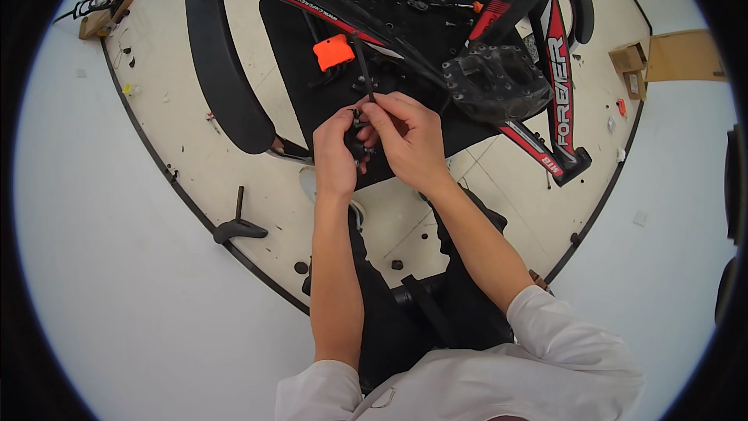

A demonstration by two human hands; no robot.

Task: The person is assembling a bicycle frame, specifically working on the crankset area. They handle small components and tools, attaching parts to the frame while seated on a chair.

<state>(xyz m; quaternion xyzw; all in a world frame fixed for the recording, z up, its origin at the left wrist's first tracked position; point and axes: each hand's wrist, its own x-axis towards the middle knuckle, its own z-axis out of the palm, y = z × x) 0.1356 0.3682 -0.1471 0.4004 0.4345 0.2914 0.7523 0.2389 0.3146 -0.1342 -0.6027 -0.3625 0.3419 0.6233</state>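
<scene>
Close together in front of me, my two hands work on one small assembly. My left hand [335, 154] is closed around a small dark part with shiny metal bits [361, 140], mostly hidden by the fingers; its exact kind does not show. A thin black rod [361, 66] stands up from between the hands, and my right hand [411, 140] pinches its lower end. Just beyond them, an orange case [333, 53] sits on the black mat [300, 82]. A black and red bicycle frame [558, 70] lies across the mat, with a black crank cover [499, 82] right of my hands.
A long black mudguard [226, 70] curves at the left. A bicycle saddle with its post [240, 226] rests on the floor at the lower left. Cardboard boxes [627, 58] stand at the far right, an orange-handled tool [477, 7] at the back. Small loose parts are scattered about.
</scene>
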